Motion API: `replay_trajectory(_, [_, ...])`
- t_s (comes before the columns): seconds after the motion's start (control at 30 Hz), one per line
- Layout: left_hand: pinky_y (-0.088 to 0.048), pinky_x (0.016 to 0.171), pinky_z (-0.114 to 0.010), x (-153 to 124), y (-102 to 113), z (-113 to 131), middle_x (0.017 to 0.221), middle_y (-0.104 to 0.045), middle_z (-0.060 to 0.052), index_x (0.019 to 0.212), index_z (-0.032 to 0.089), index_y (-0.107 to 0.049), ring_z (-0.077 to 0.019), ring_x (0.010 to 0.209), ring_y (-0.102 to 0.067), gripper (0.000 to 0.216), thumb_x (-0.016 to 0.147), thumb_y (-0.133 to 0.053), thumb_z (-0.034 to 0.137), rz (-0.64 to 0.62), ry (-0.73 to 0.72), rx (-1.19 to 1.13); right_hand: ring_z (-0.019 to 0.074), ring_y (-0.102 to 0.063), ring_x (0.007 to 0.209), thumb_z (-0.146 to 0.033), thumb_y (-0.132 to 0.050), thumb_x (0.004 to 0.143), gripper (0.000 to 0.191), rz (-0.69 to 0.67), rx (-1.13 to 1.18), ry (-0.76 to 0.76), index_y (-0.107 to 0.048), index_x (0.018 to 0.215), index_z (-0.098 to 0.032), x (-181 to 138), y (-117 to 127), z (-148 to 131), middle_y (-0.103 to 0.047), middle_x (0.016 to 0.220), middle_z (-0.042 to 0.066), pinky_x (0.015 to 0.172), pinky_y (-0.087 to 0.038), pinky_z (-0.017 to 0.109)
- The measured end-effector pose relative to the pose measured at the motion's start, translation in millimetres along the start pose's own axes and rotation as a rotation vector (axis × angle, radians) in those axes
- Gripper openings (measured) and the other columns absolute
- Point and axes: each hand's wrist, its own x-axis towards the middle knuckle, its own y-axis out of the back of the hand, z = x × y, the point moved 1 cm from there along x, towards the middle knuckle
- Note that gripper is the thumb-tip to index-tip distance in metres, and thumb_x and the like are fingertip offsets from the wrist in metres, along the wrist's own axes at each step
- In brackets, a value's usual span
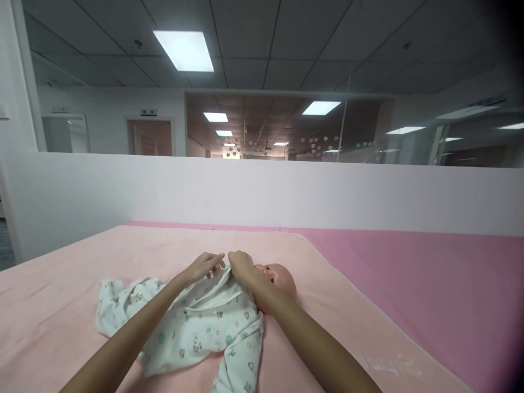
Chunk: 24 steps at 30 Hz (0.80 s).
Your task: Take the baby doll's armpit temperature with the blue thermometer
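Head view: printed garment held up near the doll's chin.
We found the garment [204,327] spread over the doll's body on the pink cover [164,245], one sleeve [242,355] toward us; the doll's head [282,281] lay bare beyond the right forearm. The right hand [241,264] pinched a raised edge; the left hand [203,266] hung beside it, fingers part-curled, and we could not tell whether it gripped cloth. We judged the fabric light, soft and limp, best taken by its edge, and the doll firmer, likely smooth, best steadied at the trunk.
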Motion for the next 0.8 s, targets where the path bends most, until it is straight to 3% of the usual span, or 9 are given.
replay_trajectory(0.13, [-0.042, 0.085, -0.033, 28.4, 5.0, -29.4, 0.112, -0.061, -0.009, 0.104, 0.018, -0.060, -0.0246, 0.104, -0.054, 0.038, 0.070, -0.048, 0.028, 0.098, -0.035, 0.392, 0.0170, -0.057, 0.094, -0.033, -0.052, 0.087, 0.030, 0.033, 0.022, 0.017, -0.053, 0.111, -0.016, 1.3, -3.8, 6.4, -0.056, 0.110, 0.006, 0.079, -0.049, 0.035])
replay_trajectory(0.23, [-0.030, 0.099, -0.041, 41.4, -7.2, -42.7, 0.105, -0.064, -0.006, 0.106, 0.022, -0.058, -0.0257, 0.103, -0.055, 0.049, 0.057, -0.052, 0.015, 0.024, -0.033, 0.580, 0.0175, -0.056, 0.096, -0.033, -0.052, 0.087, 0.032, 0.047, 0.005, 0.028, -0.051, 0.114, -0.015, -1.7, -7.5, 2.4, -0.054, 0.113, 0.007, 0.081, -0.049, 0.037])
replay_trajectory(0.3, [-0.024, 0.102, -0.045, 42.8, -13.2, -44.4, 0.097, -0.065, -0.007, 0.104, 0.020, -0.056, -0.0261, 0.099, -0.056, 0.048, 0.057, -0.049, 0.012, 0.050, -0.021, 0.647, 0.0183, -0.056, 0.097, -0.033, -0.052, 0.087, 0.032, 0.046, -0.019, 0.037, -0.052, 0.113, -0.016, -2.4, -11.7, -4.7, -0.054, 0.113, 0.007, 0.081, -0.049, 0.037])
replay_trajectory(0.4, [-0.032, 0.093, -0.041, 37.2, -13.6, -41.7, 0.099, -0.062, -0.010, 0.099, 0.019, -0.053, -0.0275, 0.098, -0.055, 0.042, 0.059, -0.047, 0.013, 0.137, -0.007, 0.684, 0.0173, -0.057, 0.094, -0.033, -0.052, 0.087, 0.029, 0.033, -0.072, 0.057, -0.055, 0.109, -0.015, -2.6, -18.7, -17.6, -0.057, 0.108, 0.006, 0.082, -0.048, 0.037])
replay_trajectory(0.53, [-0.038, 0.073, -0.032, 26.1, -9.6, -43.7, 0.092, -0.061, -0.008, 0.084, 0.020, -0.053, -0.0257, 0.089, -0.056, 0.026, 0.059, -0.048, 0.018, 0.138, 0.018, 0.608, 0.0188, -0.058, 0.089, -0.014, -0.051, 0.085, 0.013, 0.015, -0.174, 0.089, -0.064, 0.084, -0.011, -12.6, -19.2, -24.7, -0.065, 0.085, 0.008, 0.090, -0.039, 0.041])
replay_trajectory(0.63, [-0.038, 0.070, -0.029, 20.9, -8.7, -51.4, 0.085, -0.062, -0.006, 0.077, 0.019, -0.054, -0.0231, 0.083, -0.056, 0.018, 0.061, -0.048, 0.023, 0.091, 0.029, 0.507, 0.0233, -0.056, 0.092, -0.008, -0.051, 0.081, 0.017, 0.039, -0.251, 0.140, -0.066, 0.074, -0.012, -34.9, -10.0, -16.4, -0.066, 0.082, 0.012, 0.094, -0.033, 0.045])
replay_trajectory(0.8, [-0.039, 0.064, -0.027, 17.5, -4.5, -60.7, 0.068, -0.059, -0.004, 0.066, 0.016, -0.053, -0.0183, 0.069, -0.053, 0.022, 0.068, -0.037, 0.031, 0.060, 0.048, 0.318, 0.0230, -0.053, 0.089, -0.008, -0.052, 0.077, 0.018, 0.204, -0.372, 0.279, -0.065, 0.068, -0.017, -81.1, 11.8, 10.1, -0.063, 0.084, 0.011, 0.100, -0.023, 0.050])
